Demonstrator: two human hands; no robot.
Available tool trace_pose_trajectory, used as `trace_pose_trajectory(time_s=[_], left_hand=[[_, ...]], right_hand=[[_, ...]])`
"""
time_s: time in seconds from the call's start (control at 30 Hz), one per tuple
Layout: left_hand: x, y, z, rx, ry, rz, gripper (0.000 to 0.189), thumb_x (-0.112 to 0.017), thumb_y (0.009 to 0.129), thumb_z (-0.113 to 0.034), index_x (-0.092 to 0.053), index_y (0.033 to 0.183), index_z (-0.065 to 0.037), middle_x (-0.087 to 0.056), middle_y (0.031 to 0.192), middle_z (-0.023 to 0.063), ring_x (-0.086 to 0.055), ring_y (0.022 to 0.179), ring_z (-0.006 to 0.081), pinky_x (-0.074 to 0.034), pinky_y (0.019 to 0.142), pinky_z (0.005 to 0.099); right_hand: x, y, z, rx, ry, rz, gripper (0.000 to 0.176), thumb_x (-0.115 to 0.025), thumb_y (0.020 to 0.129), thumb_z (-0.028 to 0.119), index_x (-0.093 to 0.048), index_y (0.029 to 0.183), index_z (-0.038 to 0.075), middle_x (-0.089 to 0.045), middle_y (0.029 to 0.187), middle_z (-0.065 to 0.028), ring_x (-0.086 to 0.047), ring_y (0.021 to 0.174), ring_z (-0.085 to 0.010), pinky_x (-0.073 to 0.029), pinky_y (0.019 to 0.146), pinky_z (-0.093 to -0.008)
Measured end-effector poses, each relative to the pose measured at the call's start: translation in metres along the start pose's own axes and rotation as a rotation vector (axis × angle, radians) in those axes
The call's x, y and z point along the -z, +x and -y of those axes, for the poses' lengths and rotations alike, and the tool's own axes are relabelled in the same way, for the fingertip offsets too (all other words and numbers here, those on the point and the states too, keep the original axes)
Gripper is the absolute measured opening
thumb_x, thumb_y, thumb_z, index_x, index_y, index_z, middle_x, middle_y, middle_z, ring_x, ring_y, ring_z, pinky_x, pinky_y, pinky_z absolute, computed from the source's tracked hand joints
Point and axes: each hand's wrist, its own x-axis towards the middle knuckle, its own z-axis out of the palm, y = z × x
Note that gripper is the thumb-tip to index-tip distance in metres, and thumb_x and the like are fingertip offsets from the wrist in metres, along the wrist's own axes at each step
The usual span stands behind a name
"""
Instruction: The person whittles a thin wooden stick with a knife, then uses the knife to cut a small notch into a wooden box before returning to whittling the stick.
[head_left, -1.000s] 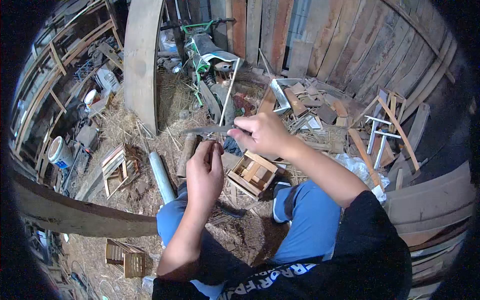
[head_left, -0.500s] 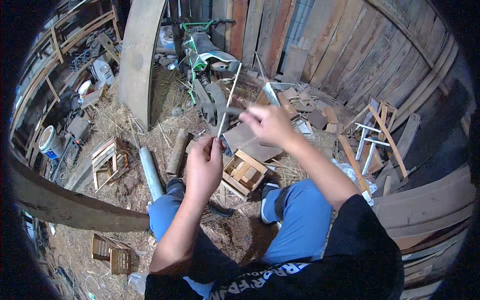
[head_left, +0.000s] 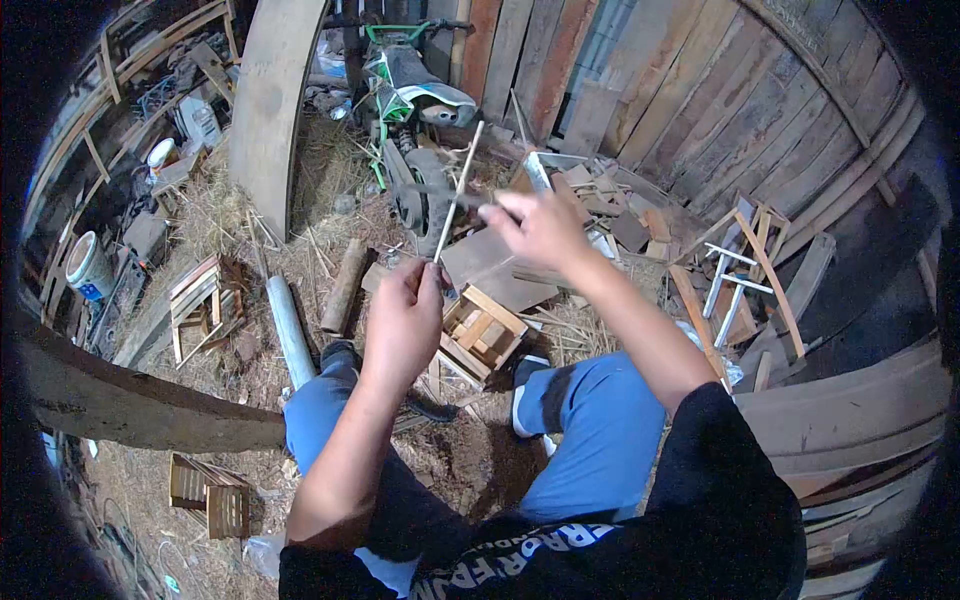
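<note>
Closed around the lower end of a thin pale wooden stick (head_left: 466, 171), my left hand (head_left: 402, 318) keeps it pointing up and slightly to the right. My right hand (head_left: 543, 232) is wrapped round a knife (head_left: 470, 199); its handle is hidden in the fist, and its dark blade is blurred. The blade crosses the stick around the middle of its visible length. Below the hands, a small slatted wooden crate (head_left: 512, 325) with wood pieces inside stands on the ground between my feet.
A wooden beam (head_left: 150, 408) runs in from the left beside my leg. Ahead stand a green and white motorbike (head_left: 405, 90) and a tall board (head_left: 270, 110). Scrap wood (head_left: 620, 225) lies at right, two small crates (head_left: 228, 510) at lower left, a log (head_left: 346, 285) ahead.
The knife has shifted up along the stick with my right hand. My left hand still grips the stick's lower end, and the view has tilted slightly.
</note>
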Motion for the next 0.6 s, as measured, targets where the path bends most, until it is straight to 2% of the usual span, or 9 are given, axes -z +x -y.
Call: trace_pose_trajectory(time_s=[0.03,0.07,0.17,0.2,0.23,0.33,0.43,0.57,0.6], left_hand=[[0.0,0.001,0.003,0.005,0.0,-0.005,0.026,-0.055,0.105,-0.014,-0.064,0.09,0.005,-0.064,0.075,0.0126,-0.059,0.07,0.0161,-0.048,0.067,0.0359],[0.001,0.002,0.008,-0.051,0.005,0.012,0.029,-0.053,0.108,-0.019,-0.065,0.091,0.0,-0.053,0.069,-0.001,-0.048,0.064,0.0071,-0.039,0.057,0.0271],[0.005,-0.001,0.003,-0.08,0.175,-0.043,0.029,-0.052,0.108,-0.019,-0.064,0.093,0.002,-0.057,0.071,0.0006,-0.051,0.065,0.0076,-0.041,0.059,0.0274],[0.007,-0.002,-0.001,-0.079,0.152,-0.059,0.024,-0.058,0.102,-0.015,-0.065,0.094,0.007,-0.061,0.069,0.0228,-0.059,0.058,0.0245,-0.047,0.06,0.0398],[0.005,-0.003,0.004,-0.09,0.151,-0.062,0.025,-0.058,0.102,-0.015,-0.065,0.093,0.007,-0.062,0.069,0.0228,-0.059,0.058,0.0237,-0.047,0.059,0.0397],[0.003,0.0,0.016,-0.106,0.164,-0.079,0.024,-0.057,0.102,-0.014,-0.065,0.092,0.006,-0.063,0.072,0.0248,-0.063,0.06,0.0278,-0.047,0.06,0.0409],[0.013,-0.005,-0.005,-0.069,0.194,-0.026,0.023,-0.058,0.101,-0.014,-0.065,0.092,0.006,-0.065,0.076,0.0271,-0.068,0.067,0.0359,-0.049,0.064,0.0434],[0.007,-0.005,0.021,-0.134,0.156,-0.051,0.025,-0.057,0.102,-0.014,-0.065,0.091,0.006,-0.066,0.076,0.0253,-0.066,0.065,0.0348,-0.049,0.063,0.0429],[0.009,-0.008,0.014,-0.18,0.165,-0.074,0.025,-0.056,0.102,-0.014,-0.066,0.091,0.006,-0.066,0.076,0.0251,-0.066,0.066,0.0347,-0.049,0.065,0.0427]], right_hand=[[-0.002,-0.009,0.012,0.057,0.011,0.002,0.043,-0.065,0.098,0.046,-0.062,0.073,0.011,-0.062,0.06,-0.0146,-0.065,0.058,-0.0391,-0.05,0.054,-0.05],[-0.004,-0.014,0.019,0.11,0.026,0.008,0.045,-0.064,0.099,0.046,-0.062,0.073,0.01,-0.062,0.06,-0.0145,-0.065,0.058,-0.0392,-0.05,0.054,-0.0499],[-0.01,-0.002,-0.001,-0.038,0.096,0.001,0.042,-0.067,0.099,0.039,-0.061,0.074,0.005,-0.058,0.06,-0.0174,-0.057,0.052,-0.0341,-0.044,0.051,-0.044],[-0.001,0.008,-0.013,-0.197,0.102,0.01,0.04,-0.066,0.099,0.038,-0.063,0.077,0.004,-0.058,0.06,-0.018,-0.057,0.051,-0.0347,-0.044,0.051,-0.0443],[0.001,0.008,-0.017,-0.25,0.058,0.049,0.038,-0.066,0.1,0.037,-0.065,0.079,0.005,-0.06,0.064,-0.018,-0.059,0.054,-0.0346,-0.045,0.052,-0.044],[-0.017,-0.018,0.007,0.156,0.107,0.05,0.039,-0.062,0.102,0.038,-0.066,0.081,0.006,-0.063,0.07,-0.0184,-0.064,0.063,-0.0334,-0.047,0.057,-0.0423],[-0.013,0.001,-0.004,-0.116,0.089,0.047,0.039,-0.061,0.102,0.038,-0.068,0.082,0.006,-0.063,0.07,-0.0186,-0.065,0.063,-0.0336,-0.048,0.057,-0.0419],[-0.029,-0.014,-0.015,0.005,0.158,-0.04,0.034,-0.063,0.102,0.035,-0.069,0.083,0.006,-0.065,0.068,-0.0167,-0.064,0.06,-0.0326,-0.049,0.058,-0.0431],[-0.025,-0.021,-0.002,0.134,0.045,0.096,0.034,-0.065,0.101,0.034,-0.067,0.081,0.006,-0.065,0.066,-0.0144,-0.065,0.059,-0.0301,-0.048,0.058,-0.0424]])
